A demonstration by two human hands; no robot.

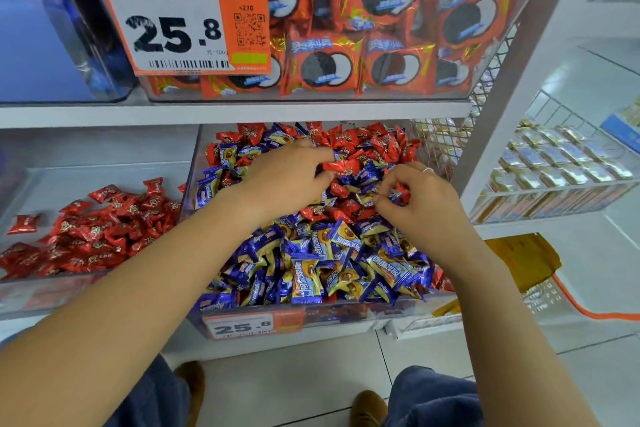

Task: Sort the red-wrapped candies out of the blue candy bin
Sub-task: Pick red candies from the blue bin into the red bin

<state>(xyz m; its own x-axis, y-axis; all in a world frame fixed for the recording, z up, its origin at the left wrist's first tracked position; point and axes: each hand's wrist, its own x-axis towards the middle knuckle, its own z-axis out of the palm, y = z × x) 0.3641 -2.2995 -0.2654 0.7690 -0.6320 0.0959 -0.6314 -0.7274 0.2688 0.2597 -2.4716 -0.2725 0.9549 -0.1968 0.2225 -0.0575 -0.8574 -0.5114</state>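
Red bin [86,282], lower left of frame: holds only red candies; the sorted ones look to belong here.
Left hand [284,177], centre: fingers curled, pinching a red candy [341,166] over the blue bin [194,180].
Reds: most sit at the bin's back, mixed among blue candies [311,267].
Right hand [420,203], right of centre: fingertips pinched on a small red candy [401,191] with blue wrappers touching it.
Risk: slick wrappers could slip on the carry leftwards; a blue one may get lifted along; digging could spill candies over the front.
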